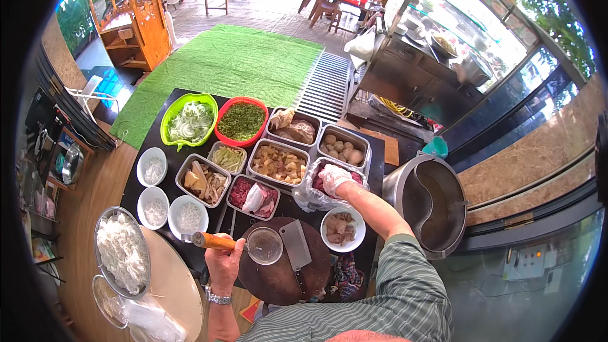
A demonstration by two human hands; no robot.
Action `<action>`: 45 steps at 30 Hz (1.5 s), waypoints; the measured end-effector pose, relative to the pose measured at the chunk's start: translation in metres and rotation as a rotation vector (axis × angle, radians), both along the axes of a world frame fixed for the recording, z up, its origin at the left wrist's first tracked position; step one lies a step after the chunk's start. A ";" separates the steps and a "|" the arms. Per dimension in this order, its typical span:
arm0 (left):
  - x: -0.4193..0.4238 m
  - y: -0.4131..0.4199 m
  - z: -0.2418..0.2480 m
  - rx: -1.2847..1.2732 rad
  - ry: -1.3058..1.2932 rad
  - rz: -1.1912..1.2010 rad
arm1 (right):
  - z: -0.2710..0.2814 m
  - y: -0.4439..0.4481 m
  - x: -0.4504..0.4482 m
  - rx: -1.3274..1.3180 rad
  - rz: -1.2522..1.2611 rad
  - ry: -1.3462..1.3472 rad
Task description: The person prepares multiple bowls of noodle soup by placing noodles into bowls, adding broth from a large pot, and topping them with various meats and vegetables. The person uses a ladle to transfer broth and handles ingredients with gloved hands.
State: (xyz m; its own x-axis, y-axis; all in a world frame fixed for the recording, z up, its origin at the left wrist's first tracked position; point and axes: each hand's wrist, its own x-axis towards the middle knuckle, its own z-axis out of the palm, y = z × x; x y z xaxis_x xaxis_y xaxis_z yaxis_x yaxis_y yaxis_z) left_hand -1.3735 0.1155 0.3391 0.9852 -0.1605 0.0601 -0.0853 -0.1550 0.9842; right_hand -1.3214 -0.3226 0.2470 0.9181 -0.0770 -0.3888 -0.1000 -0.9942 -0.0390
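Note:
My left hand [222, 262] grips the wooden handle of a round mesh strainer [264, 246], held over a round chopping board [266, 280]. A cleaver [296, 247] lies on the board. My right hand [335, 180], in a clear plastic glove, reaches into a bag-lined tray of raw red meat [319, 183]; its fingertips are partly hidden in the meat. Just below is a white bowl of sliced cooked meat [341, 229]. A steel tray with raw meat [251, 197] stands left of the bag-lined one.
Trays of meatballs [339, 148] and diced food [279, 164], a red basin of chopped greens [241, 121], a green basin of sliced onion [191, 122] and noodle bowls [188, 217] crowd the black table. A large divided steel pot [427, 204] stands right, a noodle colander [121, 251] left.

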 end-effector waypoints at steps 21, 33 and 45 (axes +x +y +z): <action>0.005 -0.031 0.017 0.080 0.083 -0.084 | -0.040 0.003 0.031 0.010 -0.299 0.067; 0.018 -0.136 -0.005 -0.229 0.093 -0.247 | 0.016 -0.001 0.017 -0.121 0.098 0.454; 0.025 -0.147 -0.021 -0.166 0.123 -0.286 | -0.036 0.003 0.001 -0.034 -0.254 0.052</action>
State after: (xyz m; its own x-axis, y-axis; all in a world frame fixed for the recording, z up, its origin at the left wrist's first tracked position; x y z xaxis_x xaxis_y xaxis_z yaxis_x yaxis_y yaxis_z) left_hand -1.3488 -0.0314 0.3184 0.9032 -0.4292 -0.0073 0.0182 0.0214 0.9996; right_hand -1.3207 -0.3196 0.2107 0.8464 -0.3162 -0.4285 -0.3473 -0.9378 0.0060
